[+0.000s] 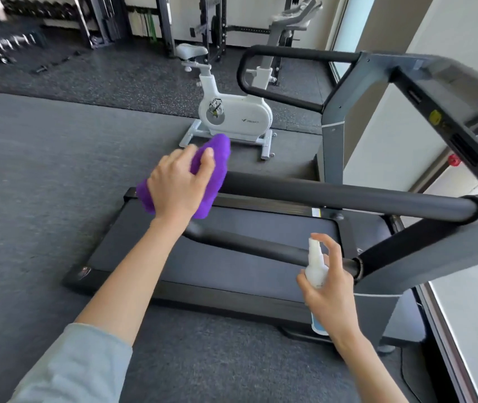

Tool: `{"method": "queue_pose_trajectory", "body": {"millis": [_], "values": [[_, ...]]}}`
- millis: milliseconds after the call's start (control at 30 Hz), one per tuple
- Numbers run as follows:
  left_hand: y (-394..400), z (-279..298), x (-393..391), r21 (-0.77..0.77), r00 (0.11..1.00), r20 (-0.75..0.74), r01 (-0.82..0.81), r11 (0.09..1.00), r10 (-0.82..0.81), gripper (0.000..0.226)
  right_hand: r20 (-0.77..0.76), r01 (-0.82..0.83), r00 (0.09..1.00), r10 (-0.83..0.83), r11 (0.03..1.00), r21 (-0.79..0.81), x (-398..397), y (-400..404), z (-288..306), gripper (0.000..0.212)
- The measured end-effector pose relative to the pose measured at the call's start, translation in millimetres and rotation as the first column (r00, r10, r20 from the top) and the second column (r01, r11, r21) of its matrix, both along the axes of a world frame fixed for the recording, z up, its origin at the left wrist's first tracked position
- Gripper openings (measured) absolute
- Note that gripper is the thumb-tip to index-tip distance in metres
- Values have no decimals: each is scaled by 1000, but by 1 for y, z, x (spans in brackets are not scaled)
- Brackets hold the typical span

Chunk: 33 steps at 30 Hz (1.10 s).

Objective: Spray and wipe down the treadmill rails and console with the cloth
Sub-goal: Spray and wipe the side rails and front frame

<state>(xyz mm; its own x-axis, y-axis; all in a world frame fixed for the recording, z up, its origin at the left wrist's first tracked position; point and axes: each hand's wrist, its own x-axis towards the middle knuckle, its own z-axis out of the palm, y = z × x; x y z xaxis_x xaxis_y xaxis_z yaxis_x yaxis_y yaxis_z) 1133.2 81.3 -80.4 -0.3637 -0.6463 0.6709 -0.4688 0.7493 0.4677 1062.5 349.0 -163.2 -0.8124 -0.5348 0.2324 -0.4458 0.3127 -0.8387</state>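
The left hand has its grip folded over a bunched purple cloth, pressing it onto the rounded end of the near handrail, while the right hand holds a small white spray bottle closed in its grip, forefinger raised over the nozzle and the bottle just in front of the lower rail. The step in hand looks like wiping the upper rail from its end. To do it well, the cloth should wrap around the bar rather than ride on top, so the underside gets cleaned too, and the stroke should run away from the left grip along the bar toward the grey upright. I would aim the spray at the stretch of rail just ahead of the cloth, or into the cloth itself, and keep mist off the console, which lies well beyond the right grip; that part is better wiped with a damp cloth than sprayed directly. Readable writing is scarce: the white exercise bike beyond the left grip bears a small dark logo and word too blurred to read, the bottle's blue label shows no legible text, and the console's yellow sticker is also unreadable.
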Motion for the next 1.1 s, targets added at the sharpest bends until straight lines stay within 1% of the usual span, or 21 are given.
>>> {"method": "queue_pose_trajectory", "body": {"millis": [67, 133, 200, 267, 367, 433, 467, 500, 533, 567, 600, 667, 700, 800, 867, 933, 1000, 1067, 1100], "values": [[-5, -18, 8, 197, 984, -168, -21, 980, 55, 46, -7, -2, 1000, 2, 1000, 18, 3, -3, 0, 84], [-6, -38, 13, 340, 942, -304, -30, 940, 140, 46, -8, -3, 1000, 3, 1000, 29, 5, -6, -2, 83], [-5, -57, 14, 511, 879, -394, -34, 859, 269, 48, -8, 7, 1000, -7, 999, 46, 6, -6, -4, 81], [-4, -77, 14, 665, 801, -447, -1, 747, 398, 41, -3, 25, 1000, -25, 998, 57, 5, -3, -6, 80], [-9, -104, 11, 797, 704, -478, 95, 597, 525, 36, -1, 52, 999, -52, 996, 74, 6, 4, -10, 80], [-8, -126, 8, 868, 647, -459, 181, 462, 609, 43, -9, 70, 998, -69, 993, 97, 8, 11, -13, 82], [-4, -138, 6, 902, 644, -419, 212, 377, 640, 51, -9, 80, 997, -80, 991, 108, 9, 13, -14, 83], [3, -149, 4, 931, 665, -361, 213, 297, 654, 56, -5, 90, 996, -90, 989, 117, 9, 16, -15, 84], [13, -158, 3, 951, 700, -304, 190, 242, 646, 59, -3, 97, 995, -97, 988, 122, 10, 18, -16, 85], [24, -165, 3, 963, 732, -262, 160, 216, 629, 61, -2, 99, 995, -100, 988, 122, 9, 21, -16, 86], [33, -169, 4, 968, 745, -241, 137, 210, 622, 63, -2, 100, 995, -101, 987, 125, 9, 24, -15, 87], [43, -169, 7, 965, 713, -246, 119, 233, 657, 63, -7, 105, 994, -105, 986, 127, 5, 30, -14, 87], [45, -166, 11, 959, 689, -254, 88, 269, 678, 63, -12, 111, 994, -110, 986, 123, 3, 33, -13, 87], [47, -151, 30, 903, 661, -325, 4, 429, 677, 61, -15, 116, 993, -115, 987, 115, -2, 40, -10, 87], [52, -140, 40, 842, 657, -422, 28, 539, 625, 49, -7, 103, 995, -103, 986, 131, -5, 41, -11, 87], [58, -129, 41, 769, 681, -488, 39, 638, 546, 39, 8, 78, 997, -80, 987, 144, -5, 40, -13, 85], [64, -122, 33, 674, 722, -513, 3, 738, 465, 39, 19, 49, 998, -52, 988, 150, -4, 39, -15, 85], [71, -116, 14, 548, 800, -479, -48, 835, 360, 43, 34, 25, 999, -30, 989, 148, -5, 39, -14, 85], [72, -115, 2, 464, 856, -426, -70, 883, 292, 42, 41, 19, 999, -25, 989, 145, -6, 39, -14, 85]]}}
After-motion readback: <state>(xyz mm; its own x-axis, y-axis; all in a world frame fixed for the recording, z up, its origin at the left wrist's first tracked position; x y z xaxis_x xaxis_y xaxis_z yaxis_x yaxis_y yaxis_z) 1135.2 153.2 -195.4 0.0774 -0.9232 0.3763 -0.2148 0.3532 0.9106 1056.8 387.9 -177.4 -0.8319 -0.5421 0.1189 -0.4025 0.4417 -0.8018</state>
